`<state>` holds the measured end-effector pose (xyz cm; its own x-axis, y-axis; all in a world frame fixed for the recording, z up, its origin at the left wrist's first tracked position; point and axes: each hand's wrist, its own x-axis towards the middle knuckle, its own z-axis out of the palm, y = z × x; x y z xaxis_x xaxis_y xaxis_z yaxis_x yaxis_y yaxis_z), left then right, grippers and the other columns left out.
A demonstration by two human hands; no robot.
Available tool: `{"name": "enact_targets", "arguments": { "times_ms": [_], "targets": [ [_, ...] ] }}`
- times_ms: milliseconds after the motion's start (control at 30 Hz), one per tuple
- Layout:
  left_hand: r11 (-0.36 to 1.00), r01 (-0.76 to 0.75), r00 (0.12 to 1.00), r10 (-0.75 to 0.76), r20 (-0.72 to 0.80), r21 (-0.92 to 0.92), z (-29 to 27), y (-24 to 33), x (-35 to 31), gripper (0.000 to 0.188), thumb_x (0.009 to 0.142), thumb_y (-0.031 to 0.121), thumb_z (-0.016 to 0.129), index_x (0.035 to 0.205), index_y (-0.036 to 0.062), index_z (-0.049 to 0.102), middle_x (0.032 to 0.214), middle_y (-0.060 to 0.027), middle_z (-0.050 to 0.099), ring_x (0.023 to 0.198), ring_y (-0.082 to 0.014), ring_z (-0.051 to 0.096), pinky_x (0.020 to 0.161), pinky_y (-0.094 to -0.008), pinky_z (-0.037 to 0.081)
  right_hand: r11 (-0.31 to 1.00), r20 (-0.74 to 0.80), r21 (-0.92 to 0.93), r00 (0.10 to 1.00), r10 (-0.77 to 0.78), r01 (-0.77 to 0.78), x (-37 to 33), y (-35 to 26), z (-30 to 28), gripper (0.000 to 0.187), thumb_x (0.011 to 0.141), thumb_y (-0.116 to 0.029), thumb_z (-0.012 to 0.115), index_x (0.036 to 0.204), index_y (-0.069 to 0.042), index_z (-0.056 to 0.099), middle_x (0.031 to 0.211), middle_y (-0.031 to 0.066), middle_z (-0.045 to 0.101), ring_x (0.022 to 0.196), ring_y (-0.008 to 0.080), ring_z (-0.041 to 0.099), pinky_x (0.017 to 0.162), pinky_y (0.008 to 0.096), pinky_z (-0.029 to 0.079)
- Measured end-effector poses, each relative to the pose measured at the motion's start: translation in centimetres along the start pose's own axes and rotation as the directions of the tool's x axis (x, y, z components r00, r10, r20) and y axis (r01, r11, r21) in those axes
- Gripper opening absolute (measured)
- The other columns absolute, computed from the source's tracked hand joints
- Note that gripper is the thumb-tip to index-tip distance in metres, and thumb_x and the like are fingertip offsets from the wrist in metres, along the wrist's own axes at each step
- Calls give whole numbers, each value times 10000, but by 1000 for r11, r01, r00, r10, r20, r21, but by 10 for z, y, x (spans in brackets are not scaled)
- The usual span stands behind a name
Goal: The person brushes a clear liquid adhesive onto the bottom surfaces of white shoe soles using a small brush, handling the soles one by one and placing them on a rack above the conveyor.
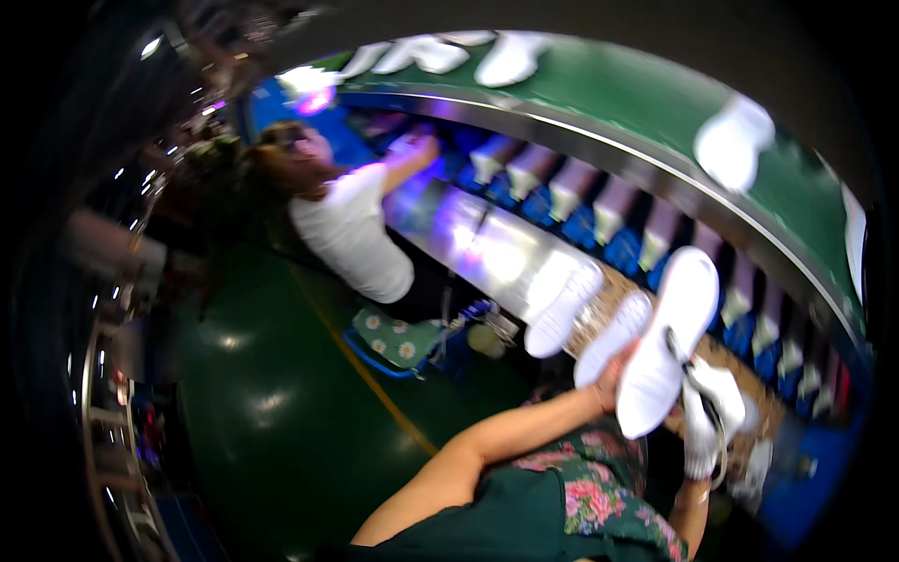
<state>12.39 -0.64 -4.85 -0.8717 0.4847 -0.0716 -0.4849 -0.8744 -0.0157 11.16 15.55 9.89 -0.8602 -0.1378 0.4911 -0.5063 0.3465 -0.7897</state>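
My left hand (611, 377), bare, is closed around the edge of a white shoe sole (670, 337), holding it tilted over the bench. My right hand (714, 412), in a white knit glove, grips a slim dark tool (676, 348). The tool's tip reaches the right edge of the sole; blur hides its exact kind. A pale cord or strip curves below the glove. Beside my left hand, two more white soles (562, 307) (613, 337) lie on the bench, marked with faint writing.
A green conveyor belt (618, 98) carrying several white soles runs along the far side. Below it stands a row of pale, blue-based pieces (609, 220). At left, a co-worker in a white shirt (351, 225) sits on a flower-patterned stool (393, 339), working under purple light.
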Motion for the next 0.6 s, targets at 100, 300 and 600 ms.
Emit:
{"name": "enact_targets", "arguments": {
  "times_ms": [100, 300, 600],
  "targets": [
    [979, -130, 991, 128, 25, 156, 31, 6, 4, 748, 967, 625, 502, 1492, 98, 426, 1397, -150, 579, 1268, -344, 573, 1110, -523, 424, 999, 34, -3, 999, -40, 40, 15, -10, -11, 152, 739, 53, 760, 880, 4, 734, 849, 140, 720, 771, 264, 687, 742, 347, 540],
    [936, -167, 952, 235, -195, 310, 39, -10, 14, 958, 872, 795, 479, 1565, 162, 289, 1502, -127, 458, 1366, -346, 463, 1158, -523, 364, 982, -44, -88, 984, -171, 166, 32, -3, -8, 217, 710, -23, 808, 919, -76, 777, 890, 92, 746, 791, 268, 708, 731, 353, 551],
    [968, -52, 975, 102, -197, 244, 25, -41, 12, 1000, 839, 773, 539, 1600, 208, 221, 1587, -114, 362, 1436, -351, 388, 1171, -559, 344, 966, -39, -217, 988, -150, 138, 10, 15, 4, 359, 799, -113, 737, 1157, -140, 747, 1124, 74, 732, 1007, 276, 687, 897, 395, 518]
  ]
}}
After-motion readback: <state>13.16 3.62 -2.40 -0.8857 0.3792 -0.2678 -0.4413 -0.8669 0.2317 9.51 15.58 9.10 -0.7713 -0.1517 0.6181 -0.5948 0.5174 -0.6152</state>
